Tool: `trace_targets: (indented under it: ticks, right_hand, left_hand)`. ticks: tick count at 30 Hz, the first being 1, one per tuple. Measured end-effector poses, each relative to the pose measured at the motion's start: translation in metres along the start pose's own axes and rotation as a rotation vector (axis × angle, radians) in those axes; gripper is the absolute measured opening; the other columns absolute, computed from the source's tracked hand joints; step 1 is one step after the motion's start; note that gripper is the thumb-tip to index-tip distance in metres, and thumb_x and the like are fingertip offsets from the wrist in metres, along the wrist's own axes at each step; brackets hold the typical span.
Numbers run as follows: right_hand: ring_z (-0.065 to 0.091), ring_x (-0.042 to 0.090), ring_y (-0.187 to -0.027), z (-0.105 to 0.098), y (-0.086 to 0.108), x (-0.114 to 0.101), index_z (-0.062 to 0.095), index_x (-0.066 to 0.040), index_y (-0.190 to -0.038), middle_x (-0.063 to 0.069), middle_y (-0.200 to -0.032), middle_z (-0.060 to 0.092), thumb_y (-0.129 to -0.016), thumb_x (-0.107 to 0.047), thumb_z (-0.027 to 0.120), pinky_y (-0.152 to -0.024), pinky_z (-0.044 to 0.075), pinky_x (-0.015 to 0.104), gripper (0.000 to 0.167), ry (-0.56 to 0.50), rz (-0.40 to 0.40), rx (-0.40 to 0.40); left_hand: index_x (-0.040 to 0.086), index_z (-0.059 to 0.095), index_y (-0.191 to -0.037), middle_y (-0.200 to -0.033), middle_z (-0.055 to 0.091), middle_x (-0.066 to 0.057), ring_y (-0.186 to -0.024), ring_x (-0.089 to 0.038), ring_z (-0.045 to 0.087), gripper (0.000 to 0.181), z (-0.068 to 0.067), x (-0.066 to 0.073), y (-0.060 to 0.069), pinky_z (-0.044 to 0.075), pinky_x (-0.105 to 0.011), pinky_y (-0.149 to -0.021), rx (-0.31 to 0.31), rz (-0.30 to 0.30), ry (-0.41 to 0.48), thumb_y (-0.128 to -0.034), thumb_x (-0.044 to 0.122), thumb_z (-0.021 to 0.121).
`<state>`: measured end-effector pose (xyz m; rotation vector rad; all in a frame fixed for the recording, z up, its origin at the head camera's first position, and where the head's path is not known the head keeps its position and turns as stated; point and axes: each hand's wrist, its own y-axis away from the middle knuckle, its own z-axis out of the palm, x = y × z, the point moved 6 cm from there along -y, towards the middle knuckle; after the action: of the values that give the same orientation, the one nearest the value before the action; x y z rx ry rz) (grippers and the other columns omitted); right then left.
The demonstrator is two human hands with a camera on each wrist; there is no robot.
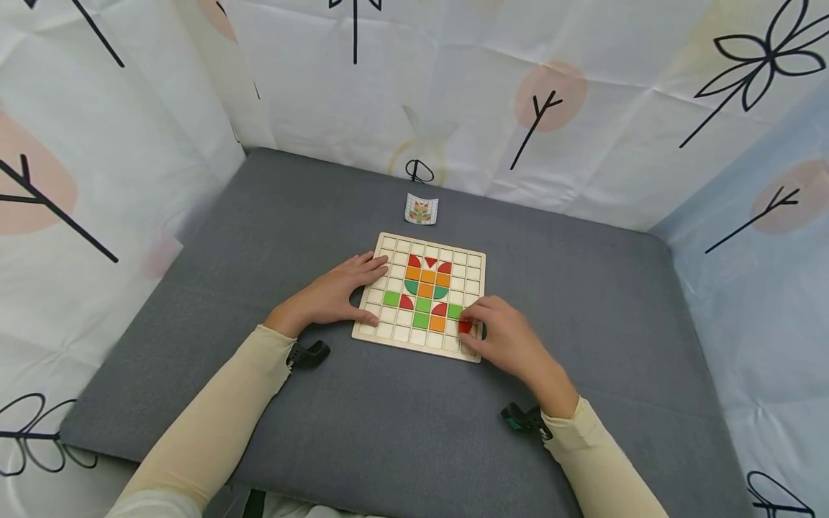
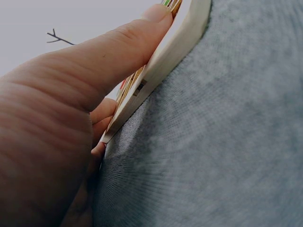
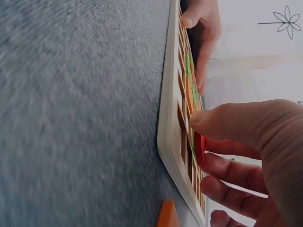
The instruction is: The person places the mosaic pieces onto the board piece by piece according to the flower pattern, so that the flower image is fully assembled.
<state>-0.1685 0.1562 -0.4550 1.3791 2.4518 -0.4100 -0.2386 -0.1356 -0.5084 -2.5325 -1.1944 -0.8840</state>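
Observation:
A square wooden grid board (image 1: 400, 335) lies on the grey table. Red, orange, light green and dark green tiles (image 1: 424, 290) fill cells around its middle, some square, some rounded, one a triangle. My left hand (image 1: 337, 288) rests on the board's left side, fingers extended along the edge and thumb on the near left corner. At the near right corner my right hand (image 1: 508, 338) pinches a red tile (image 3: 198, 146) between thumb and fingers, just over the grid cells. The fingers hide part of this tile, so its full shape cannot be told.
A small card (image 1: 421, 209) printed with a coloured pattern lies behind the board. Grey cloth covers the table (image 1: 311, 201), and patterned white curtains (image 1: 453, 86) hang around it. Black devices (image 1: 309, 354) sit on both wrists. An orange object (image 3: 168, 215) shows at the right wrist view's lower edge.

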Motion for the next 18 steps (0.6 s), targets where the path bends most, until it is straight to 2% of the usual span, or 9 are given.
trace_targets:
  ticks: [7,18]
  right_hand:
    - [0.061,0.023,-0.098,0.0067,-0.0067,-0.0069,0.081,-0.011,-0.104,0.003,-0.103,0.071,-0.09,-0.017,0.09,-0.082,0.056,0.044,0.018,-0.041,-0.057,0.011]
    - [0.061,0.023,-0.093,0.0055,-0.0068,-0.0081,0.082,-0.009,-0.102,0.004,-0.101,0.071,-0.09,-0.006,0.088,-0.079,0.056,0.043,0.014,-0.041,-0.076,0.033]
  left_hand:
    - [0.012,0.029,-0.173,-0.181,0.017,-0.001,-0.167,-0.03,0.004,0.114,-0.0001,0.0008,0.0004,0.011,-0.058,-0.131,0.002,0.005,0.006,-0.0875,0.057,0.089]
    - [0.011,0.03,-0.173,-0.181,0.018,-0.002,-0.166,-0.032,0.005,0.113,-0.0008,0.0013,0.0004,0.013,-0.059,-0.131,0.005,0.003,0.003,-0.0878,0.056,0.089]
